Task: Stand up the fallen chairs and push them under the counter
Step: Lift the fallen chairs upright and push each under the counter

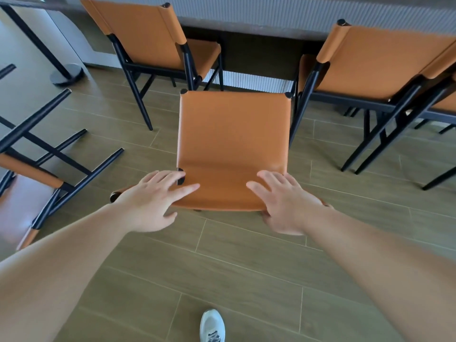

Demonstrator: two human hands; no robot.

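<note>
Chair [233,144] stands upright between two others, short of the table [271,23]. Left hand [155,198] and right hand [286,201] lie flat-fingered on its backrest, gripping nothing. I'd push evenly, keeping it square.

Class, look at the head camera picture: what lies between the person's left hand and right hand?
In the head view, the near edge of the middle chair's orange leather lies between the left hand and right hand. Both hands rest on it with fingers spread; nothing else lies between them.
</note>
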